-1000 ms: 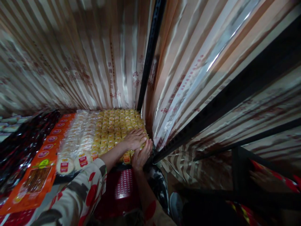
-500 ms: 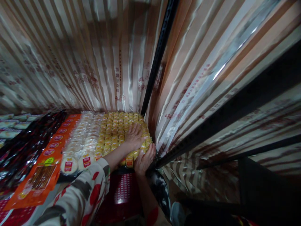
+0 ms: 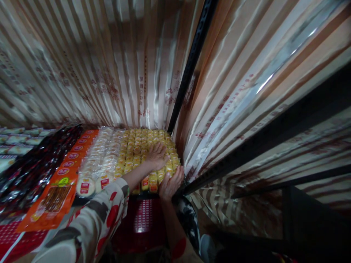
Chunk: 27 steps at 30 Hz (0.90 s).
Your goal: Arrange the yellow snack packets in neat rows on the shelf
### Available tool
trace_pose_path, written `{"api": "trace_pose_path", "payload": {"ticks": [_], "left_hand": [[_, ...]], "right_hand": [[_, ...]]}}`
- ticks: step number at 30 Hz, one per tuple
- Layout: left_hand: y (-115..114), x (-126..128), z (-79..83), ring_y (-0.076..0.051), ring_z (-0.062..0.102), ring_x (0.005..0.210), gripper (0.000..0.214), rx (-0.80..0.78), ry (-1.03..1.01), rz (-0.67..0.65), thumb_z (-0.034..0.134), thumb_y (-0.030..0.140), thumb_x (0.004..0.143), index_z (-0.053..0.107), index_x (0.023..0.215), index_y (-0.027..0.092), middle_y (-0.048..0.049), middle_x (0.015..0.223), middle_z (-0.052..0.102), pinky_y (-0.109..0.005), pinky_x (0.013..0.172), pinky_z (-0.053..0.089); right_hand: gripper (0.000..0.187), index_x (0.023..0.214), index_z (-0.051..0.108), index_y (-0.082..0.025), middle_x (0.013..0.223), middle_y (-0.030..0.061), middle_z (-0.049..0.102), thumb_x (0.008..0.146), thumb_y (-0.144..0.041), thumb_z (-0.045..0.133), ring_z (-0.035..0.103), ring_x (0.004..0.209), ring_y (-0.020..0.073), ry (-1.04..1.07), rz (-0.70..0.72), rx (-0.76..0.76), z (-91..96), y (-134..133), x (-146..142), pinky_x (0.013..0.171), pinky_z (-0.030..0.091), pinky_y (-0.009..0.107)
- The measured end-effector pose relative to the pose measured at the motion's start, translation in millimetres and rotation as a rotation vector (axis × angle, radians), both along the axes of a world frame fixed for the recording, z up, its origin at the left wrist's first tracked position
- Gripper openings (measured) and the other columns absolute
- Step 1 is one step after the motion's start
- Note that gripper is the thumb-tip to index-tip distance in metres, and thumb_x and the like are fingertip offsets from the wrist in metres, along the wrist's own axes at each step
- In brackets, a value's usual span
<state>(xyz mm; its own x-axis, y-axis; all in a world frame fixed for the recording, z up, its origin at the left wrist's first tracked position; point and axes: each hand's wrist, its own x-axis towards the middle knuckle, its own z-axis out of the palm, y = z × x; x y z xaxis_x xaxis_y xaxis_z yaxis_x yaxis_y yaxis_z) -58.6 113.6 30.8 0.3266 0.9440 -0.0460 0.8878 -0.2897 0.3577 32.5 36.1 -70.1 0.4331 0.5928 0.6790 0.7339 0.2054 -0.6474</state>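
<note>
Rows of small yellow-wrapped snack packs (image 3: 134, 146) stand close together on the shelf at its right end. My left hand (image 3: 157, 156) lies flat on top of them, fingers stretched out toward the back. At the front right corner, my right hand (image 3: 171, 182) rests against the side of the outer packs with its fingers extended. Neither hand grips a pack. Just left of the yellow rows are clear-wrapped round white crackers (image 3: 94, 168) with red labels.
Orange snack bags (image 3: 59, 193), dark shiny packets (image 3: 33, 168) and white-green packets (image 3: 20, 140) fill the left. A red plastic basket (image 3: 145, 219) sits below the front edge. Black metal posts (image 3: 189, 69) and pleated curtains (image 3: 123, 65) enclose the back and right.
The view has shifted slightly, so the shelf goods appear a little further right. Both hands keep nearly the same place on the yellow packs.
</note>
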Motion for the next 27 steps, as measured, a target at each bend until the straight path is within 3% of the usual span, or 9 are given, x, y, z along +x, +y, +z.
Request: {"api": "trace_pose_path", "payload": {"ticks": [4, 13, 17, 20, 24, 27], "left_hand": [[18, -16, 1.0, -0.024, 0.009, 0.139, 0.065, 0.015, 0.050, 0.142, 0.018, 0.051, 0.089, 0.025, 0.142, 0.014, -0.0077, 0.149, 0.022, -0.046, 0.112, 0.004], [23, -26, -26.7, -0.024, 0.009, 0.139, 0.069, -0.024, 0.081, 0.149, 0.021, 0.054, 0.088, 0.027, 0.140, 0.009, -0.0129, 0.149, 0.019, -0.042, 0.111, 0.009], [25, -23, -23.1, -0.025, 0.005, 0.139, 0.072, -0.044, 0.069, 0.171, 0.021, 0.054, 0.088, 0.026, 0.140, 0.004, -0.0151, 0.150, 0.015, -0.043, 0.112, 0.006], [30, -16, -14.5, -0.026, 0.002, 0.140, 0.068, 0.016, 0.029, 0.186, 0.022, 0.054, 0.087, 0.027, 0.141, 0.012, -0.0097, 0.150, 0.019, -0.046, 0.112, 0.001], [36, -2, -5.7, -0.024, 0.006, 0.140, 0.061, 0.074, -0.051, 0.105, 0.025, 0.048, 0.088, 0.030, 0.140, 0.016, -0.0065, 0.149, 0.025, -0.046, 0.113, 0.001], [38, 5, -8.7, -0.023, 0.013, 0.139, 0.059, 0.049, -0.063, 0.058, 0.028, 0.047, 0.088, 0.032, 0.139, 0.018, -0.0061, 0.147, 0.029, -0.044, 0.114, 0.005]], "right_hand": [[0.053, 0.138, 0.028, -0.011, 0.138, 0.0220, 0.036, 0.090, -0.032, 0.032, 0.028, 0.131, 0.0330, -0.032, -0.022, -0.072, 4.9, -3, -3, 0.102, 0.029, 0.060], [0.052, 0.137, 0.027, -0.008, 0.138, 0.0240, 0.034, 0.091, -0.032, 0.030, 0.026, 0.133, 0.0310, -0.074, -0.025, -0.084, 3.0, -5, -3, 0.100, 0.029, 0.058], [0.052, 0.137, 0.029, -0.008, 0.137, 0.0231, 0.036, 0.091, -0.032, 0.030, 0.025, 0.133, 0.0298, -0.073, -0.017, -0.092, 3.5, -6, -3, 0.101, 0.028, 0.056], [0.051, 0.136, 0.030, -0.008, 0.137, 0.0224, 0.037, 0.091, -0.031, 0.030, 0.025, 0.133, 0.0292, -0.072, -0.015, -0.090, 4.8, -7, -3, 0.102, 0.028, 0.055], [0.051, 0.137, 0.028, -0.009, 0.138, 0.0224, 0.036, 0.091, -0.032, 0.029, 0.026, 0.133, 0.0289, -0.071, -0.022, -0.104, 4.9, -7, -2, 0.101, 0.029, 0.054], [0.051, 0.136, 0.030, -0.009, 0.137, 0.0225, 0.037, 0.092, -0.033, 0.029, 0.027, 0.132, 0.0292, -0.066, -0.026, -0.112, 3.8, -6, -2, 0.101, 0.029, 0.054]]}}
